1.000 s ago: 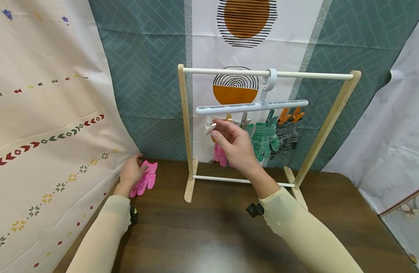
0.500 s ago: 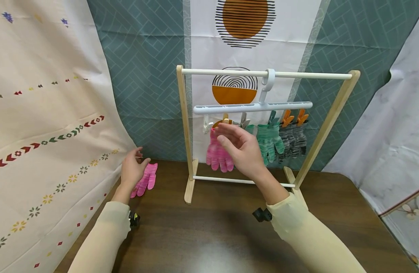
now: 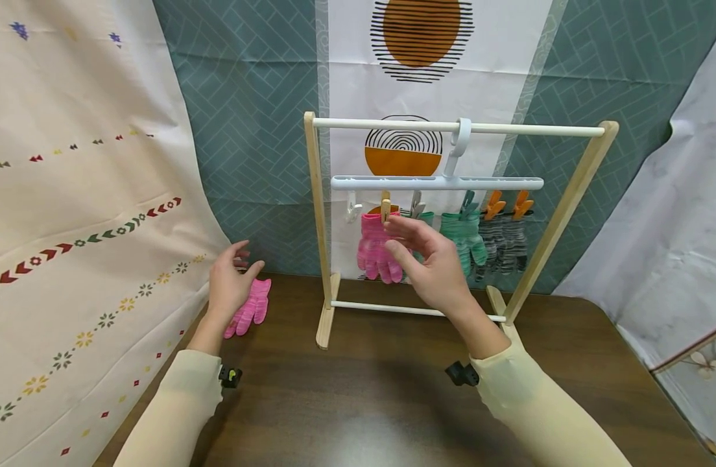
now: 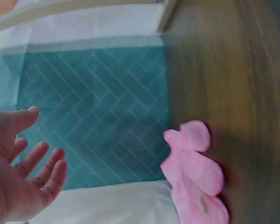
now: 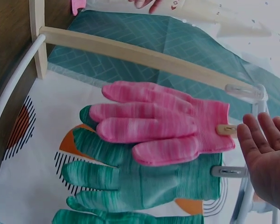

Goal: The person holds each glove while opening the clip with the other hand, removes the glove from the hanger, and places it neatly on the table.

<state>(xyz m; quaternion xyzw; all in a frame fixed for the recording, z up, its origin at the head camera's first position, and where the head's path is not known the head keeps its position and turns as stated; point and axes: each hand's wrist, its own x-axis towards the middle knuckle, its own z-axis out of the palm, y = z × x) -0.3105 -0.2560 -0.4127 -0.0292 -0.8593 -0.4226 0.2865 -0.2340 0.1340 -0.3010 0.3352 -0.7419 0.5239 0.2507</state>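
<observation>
A pink knitted glove hangs from the pale hanger, held by a wooden clothespin. My right hand is just right of it, fingers loosely bent around nothing; in the right wrist view, its fingertips are close to the wooden clothespin. Left of that glove, a white clothespin hangs without a glove. Another pink glove lies on the table at the left. Above this one is my left hand, fingers spread and relaxed; the left wrist view shows it apart from the glove.
Green gloves and dark grey gloves hang farther right, under green, grey and orange clothespins. A wooden rack with a white top rod carries the hanger above the brown table. Patterned cloths stand behind and beside it.
My right hand has let go of the white clothespin and drawn back rightward. The hanger has swung level, uncovering the hanging pink glove. My left hand has risen off the table glove.
</observation>
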